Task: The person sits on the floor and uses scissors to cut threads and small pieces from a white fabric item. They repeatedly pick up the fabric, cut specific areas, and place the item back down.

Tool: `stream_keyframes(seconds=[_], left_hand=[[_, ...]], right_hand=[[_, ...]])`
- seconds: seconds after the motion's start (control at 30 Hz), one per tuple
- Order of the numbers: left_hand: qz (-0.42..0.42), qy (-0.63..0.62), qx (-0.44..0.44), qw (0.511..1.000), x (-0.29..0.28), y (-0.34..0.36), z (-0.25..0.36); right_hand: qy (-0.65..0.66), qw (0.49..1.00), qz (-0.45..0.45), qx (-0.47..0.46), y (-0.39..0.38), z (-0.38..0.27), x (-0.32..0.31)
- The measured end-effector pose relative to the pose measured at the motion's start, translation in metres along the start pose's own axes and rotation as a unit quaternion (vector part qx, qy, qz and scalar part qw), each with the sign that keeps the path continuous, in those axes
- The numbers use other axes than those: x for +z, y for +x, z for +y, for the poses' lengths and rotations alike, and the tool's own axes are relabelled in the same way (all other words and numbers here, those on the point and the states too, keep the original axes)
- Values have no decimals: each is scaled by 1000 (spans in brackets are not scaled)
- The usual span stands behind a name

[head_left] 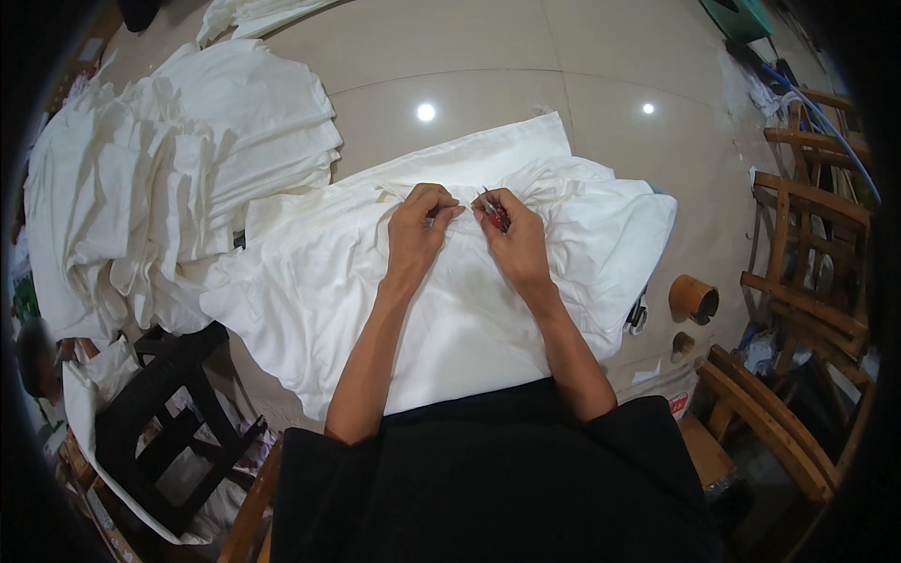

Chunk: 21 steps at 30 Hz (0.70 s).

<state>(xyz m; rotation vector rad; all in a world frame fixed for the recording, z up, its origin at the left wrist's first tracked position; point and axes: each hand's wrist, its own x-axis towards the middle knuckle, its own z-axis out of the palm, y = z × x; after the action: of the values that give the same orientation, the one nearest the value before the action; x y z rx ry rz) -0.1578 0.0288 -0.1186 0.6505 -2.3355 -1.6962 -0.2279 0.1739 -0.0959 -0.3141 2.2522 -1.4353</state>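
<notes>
A large piece of white cloth (pixel 469 319) lies spread in folds in front of me, over my lap and beyond. My left hand (pixel 419 230) is closed, thumb and fingertips pinching a bit of this cloth near its middle. Close beside it on the right, my right hand (pixel 514 239) is closed around small red-handled thread snips (pixel 497 218), whose metal tip points up and away from me. The fingertips of both hands are a small gap apart. Whether a thread runs between them is too small to tell.
A tall heap of white cloth (pixel 188 150) stands at the left, with a black plastic stool (pixel 178 422) below it. Another person (pixel 38 361) is partly visible at the left edge. Wooden chairs (pixel 812 216) and a brown cylindrical container (pixel 693 298) are at the right, on tiled floor (pixel 450 56).
</notes>
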Motion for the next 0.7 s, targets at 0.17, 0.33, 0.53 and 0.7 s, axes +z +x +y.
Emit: stream_keyframes(seconds=[0.17, 0.33, 0.53, 0.7], left_hand=[[0, -30, 50, 998, -5, -3, -10], [-6, 12, 50, 999, -9, -5, -5], [25, 53, 91, 994, -3, -8, -10], [61, 43, 49, 996, 5, -15, -9]], right_hand=[[20, 1000, -22, -3, -6, 1, -5], [26, 999, -29, -28, -9, -2, -6], [-38, 999, -27, 10, -9, -11, -8], [-147, 983, -19, -105, -11, -12, -4]])
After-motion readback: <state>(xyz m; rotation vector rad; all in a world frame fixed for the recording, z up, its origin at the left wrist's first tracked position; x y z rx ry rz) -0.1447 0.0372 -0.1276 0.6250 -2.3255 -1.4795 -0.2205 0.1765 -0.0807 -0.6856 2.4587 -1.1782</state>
